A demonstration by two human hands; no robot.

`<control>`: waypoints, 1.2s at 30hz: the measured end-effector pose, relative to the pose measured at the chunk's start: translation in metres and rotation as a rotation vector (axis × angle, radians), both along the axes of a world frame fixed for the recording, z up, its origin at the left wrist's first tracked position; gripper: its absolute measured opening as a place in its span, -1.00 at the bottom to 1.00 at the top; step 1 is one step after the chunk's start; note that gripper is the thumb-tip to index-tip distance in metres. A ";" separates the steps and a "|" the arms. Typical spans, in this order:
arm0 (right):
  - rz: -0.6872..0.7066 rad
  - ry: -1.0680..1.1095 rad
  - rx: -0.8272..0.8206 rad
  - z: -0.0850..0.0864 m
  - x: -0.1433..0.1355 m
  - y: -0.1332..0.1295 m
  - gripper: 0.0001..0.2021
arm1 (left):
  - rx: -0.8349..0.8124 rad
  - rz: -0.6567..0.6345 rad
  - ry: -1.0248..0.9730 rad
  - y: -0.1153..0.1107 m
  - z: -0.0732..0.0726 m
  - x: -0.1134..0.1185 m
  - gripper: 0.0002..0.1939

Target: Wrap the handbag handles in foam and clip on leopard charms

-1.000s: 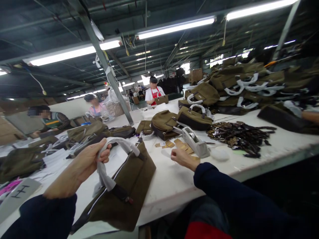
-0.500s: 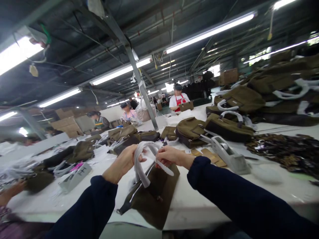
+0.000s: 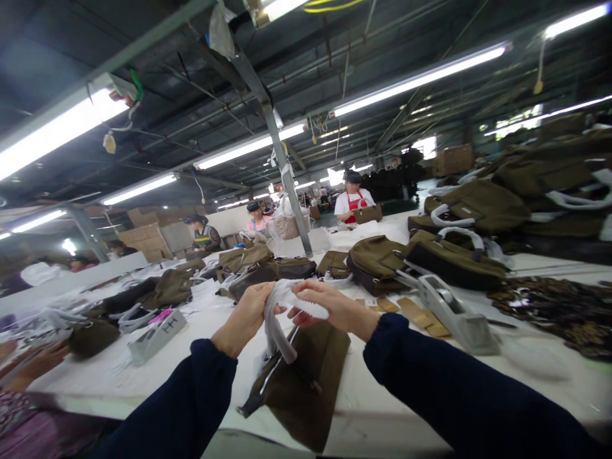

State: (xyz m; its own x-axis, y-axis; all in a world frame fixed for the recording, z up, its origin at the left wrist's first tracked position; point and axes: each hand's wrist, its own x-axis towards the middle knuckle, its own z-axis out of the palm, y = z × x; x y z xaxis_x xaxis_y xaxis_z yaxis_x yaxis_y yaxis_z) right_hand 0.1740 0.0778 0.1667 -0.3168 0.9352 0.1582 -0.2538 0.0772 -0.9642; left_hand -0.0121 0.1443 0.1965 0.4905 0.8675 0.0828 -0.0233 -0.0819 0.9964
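An olive-brown handbag (image 3: 313, 373) stands tilted at the near edge of the table, its zipped top turned to the left. White wrapping (image 3: 277, 328) covers its handle, which arches up above the zip. My left hand (image 3: 251, 319) is closed around the left side of the wrapped handle. My right hand (image 3: 332, 306) pinches a loose white strip of the wrapping (image 3: 313, 310) on the right of the arch, fingers bent over it. The far fingertips are partly hidden behind the wrapping.
A grey tape dispenser (image 3: 456, 315) stands to the right, beside brown card pieces (image 3: 423, 317) and a heap of dark straps. Another dispenser (image 3: 160, 335) is on the left, near a co-worker's hand (image 3: 43, 363). More olive bags (image 3: 377, 258) lie behind. Co-workers sit across the table.
The view has swung, shifting everything slightly rightward. My right hand has moved over the white strip, its fingers more spread and raised. My left hand keeps its grip on the handle.
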 end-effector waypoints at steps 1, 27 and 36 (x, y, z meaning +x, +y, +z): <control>-0.022 0.040 0.038 -0.002 0.000 -0.008 -0.71 | 0.009 0.050 -0.004 0.001 -0.001 -0.001 -0.83; -0.237 0.120 0.249 0.026 0.014 -0.012 -0.60 | 0.087 0.002 -0.095 -0.042 0.032 0.027 -0.69; -0.251 0.093 0.236 0.023 0.019 -0.019 -0.60 | 0.204 -0.020 -0.027 -0.047 0.026 0.031 -0.77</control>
State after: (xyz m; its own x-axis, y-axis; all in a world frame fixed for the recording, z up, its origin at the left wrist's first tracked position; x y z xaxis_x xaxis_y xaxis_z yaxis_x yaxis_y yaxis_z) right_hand 0.1934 0.0587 0.1892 -0.0563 0.9164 0.3964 -0.2846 0.3658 -0.8861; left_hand 0.0188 0.0976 0.2227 0.5028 0.8214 0.2694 -0.0538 -0.2813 0.9581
